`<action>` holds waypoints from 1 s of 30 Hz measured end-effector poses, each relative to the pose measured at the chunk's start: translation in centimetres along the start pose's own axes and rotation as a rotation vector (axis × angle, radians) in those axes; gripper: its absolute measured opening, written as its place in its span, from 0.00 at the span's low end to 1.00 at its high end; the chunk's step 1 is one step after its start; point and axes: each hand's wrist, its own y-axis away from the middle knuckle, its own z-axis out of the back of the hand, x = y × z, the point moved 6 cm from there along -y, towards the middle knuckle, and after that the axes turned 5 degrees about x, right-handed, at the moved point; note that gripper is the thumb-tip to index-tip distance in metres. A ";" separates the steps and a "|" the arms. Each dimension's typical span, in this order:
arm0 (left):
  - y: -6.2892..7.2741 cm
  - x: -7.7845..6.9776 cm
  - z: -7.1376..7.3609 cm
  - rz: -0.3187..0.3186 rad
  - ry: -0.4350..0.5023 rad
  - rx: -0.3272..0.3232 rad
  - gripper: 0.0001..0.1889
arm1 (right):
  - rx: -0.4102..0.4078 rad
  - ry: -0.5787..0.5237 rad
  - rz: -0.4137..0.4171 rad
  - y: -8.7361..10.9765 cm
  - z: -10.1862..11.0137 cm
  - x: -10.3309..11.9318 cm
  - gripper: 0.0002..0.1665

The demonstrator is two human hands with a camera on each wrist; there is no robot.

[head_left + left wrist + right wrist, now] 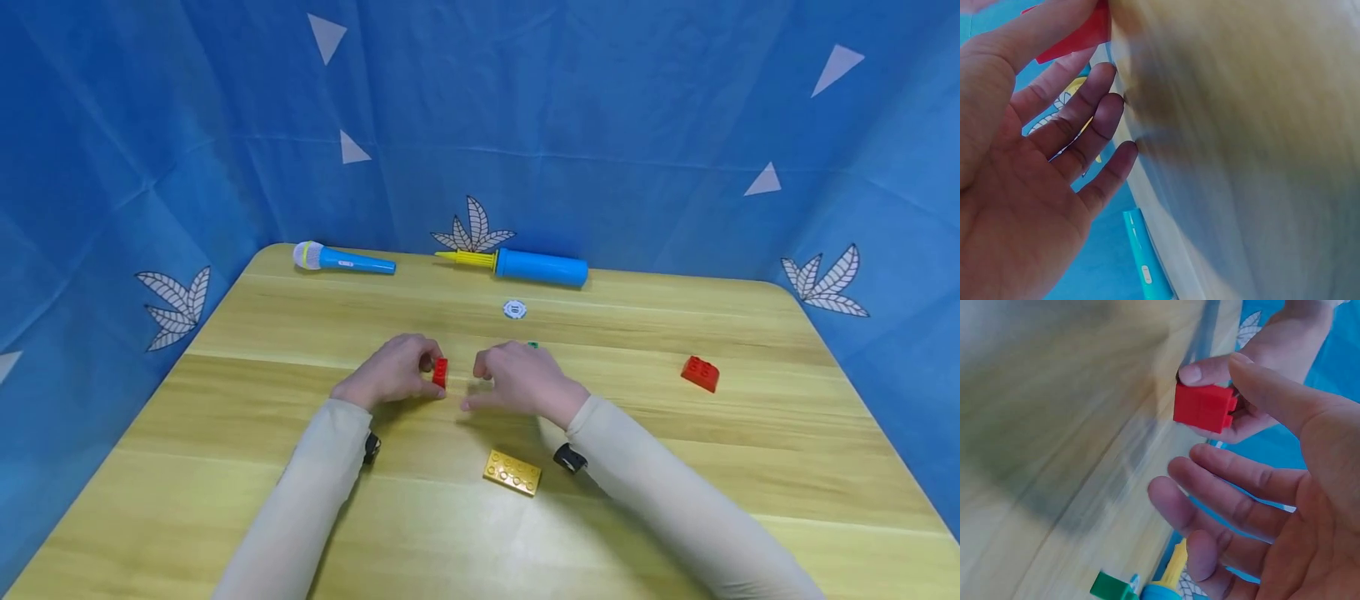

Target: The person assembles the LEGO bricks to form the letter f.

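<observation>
My left hand [393, 371] pinches a small red toy brick [440, 372] between thumb and fingers, close to the tabletop. In the right wrist view the thumb lies along one side of that red brick [1204, 407], its studs facing the right hand's thumb. A little to the right, my right hand [521, 379] holds nothing, its fingers loosely bent and spread toward the brick. Behind the right hand peeks a green brick [533, 344], mostly hidden in the head view. Nearer my body lies a yellow eight-stud brick [512, 472].
Another red brick [701, 374] with a sloped end lies at the right. Along the back edge are a blue toy microphone [352, 261] and a blue and yellow hand pump [540, 267]. A white poker chip [514, 309] lies in front of the pump. Blue cloth [600, 125] surrounds the table.
</observation>
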 end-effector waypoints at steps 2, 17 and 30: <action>-0.1 0.0 -0.1 0.003 0.001 0.005 0.20 | 0.009 -0.010 0.009 1.0 -0.1 -0.1 0.30; 0.2 0.1 0.2 0.005 -0.002 0.005 0.20 | 0.133 -0.183 0.029 6.7 -2.4 -0.6 0.34; 0.1 0.0 0.0 0.015 0.000 0.011 0.21 | 0.071 -0.155 0.045 9.1 -3.4 -0.1 0.35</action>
